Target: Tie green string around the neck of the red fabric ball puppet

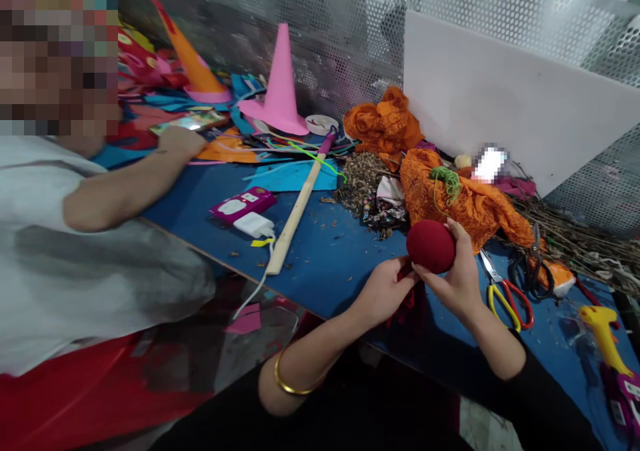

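A dark red, cloth-covered ball (431,246) is held over the near edge of the blue table. My right hand (459,277) closes round its right side and underside, the thumb pressed below it. At its lower left, my left hand (383,292) pinches red cloth (404,307) that hangs under the ball; the fingertips are partly hidden. Just behind the ball lies a bunched orange patterned cloth (457,194) with a tangle of green thread (447,183) on top. Scissors with red and yellow handles (507,297) rest to the right of my right hand.
A wooden stick (300,214), a purple box (243,204) and a white charger (255,225) lie leftward. Behind stand pink (281,81) and orange (193,54) cone hats. Black scissors (535,267), twigs and a yellow glue gun (603,334) are rightward. Another person's arm (130,184) rests at left.
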`<state>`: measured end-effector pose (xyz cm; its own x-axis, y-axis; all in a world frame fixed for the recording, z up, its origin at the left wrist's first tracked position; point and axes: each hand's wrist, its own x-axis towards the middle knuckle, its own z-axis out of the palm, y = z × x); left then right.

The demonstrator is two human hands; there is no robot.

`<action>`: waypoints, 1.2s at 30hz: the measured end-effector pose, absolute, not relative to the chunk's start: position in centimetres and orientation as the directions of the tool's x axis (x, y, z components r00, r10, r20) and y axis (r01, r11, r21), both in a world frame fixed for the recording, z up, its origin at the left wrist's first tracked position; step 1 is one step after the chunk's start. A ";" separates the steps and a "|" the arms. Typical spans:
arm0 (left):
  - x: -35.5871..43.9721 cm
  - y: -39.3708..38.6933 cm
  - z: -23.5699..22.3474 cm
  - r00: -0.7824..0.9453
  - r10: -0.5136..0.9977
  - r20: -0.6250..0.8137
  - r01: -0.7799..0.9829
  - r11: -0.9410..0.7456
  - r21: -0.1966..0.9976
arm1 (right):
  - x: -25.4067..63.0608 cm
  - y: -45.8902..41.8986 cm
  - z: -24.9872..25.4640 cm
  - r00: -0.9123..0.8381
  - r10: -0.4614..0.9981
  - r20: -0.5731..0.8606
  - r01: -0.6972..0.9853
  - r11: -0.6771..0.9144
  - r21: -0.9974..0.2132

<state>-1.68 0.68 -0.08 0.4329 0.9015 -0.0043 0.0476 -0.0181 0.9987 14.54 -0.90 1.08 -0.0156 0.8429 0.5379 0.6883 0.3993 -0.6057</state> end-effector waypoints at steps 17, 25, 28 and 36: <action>-4.6 1.3 1.4 0.595 0.739 -0.317 -0.182 0.508 0.842 | 17.2 0.1 2.4 -0.286 0.843 0.455 0.033 0.484 -0.875; -4.1 1.5 -0.8 0.804 0.504 -0.314 -0.118 0.653 0.748 | 15.9 -0.6 2.1 -0.212 0.905 0.369 0.013 0.380 -0.925; -3.9 1.3 -1.6 0.789 0.519 -0.329 -0.115 0.650 0.751 | 15.3 -1.1 2.0 -0.161 0.916 0.367 0.038 0.377 -0.925; -4.7 0.4 1.7 0.656 0.674 -0.339 -0.054 0.490 0.870 | 16.4 -0.3 2.4 -0.325 0.889 0.323 -0.016 0.336 -0.942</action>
<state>-4.70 0.41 1.66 0.6559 0.6745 -0.3389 -0.0544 0.4901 0.8700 16.44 -0.25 2.44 -0.3248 0.8888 0.3233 -0.0164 0.3364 -0.9416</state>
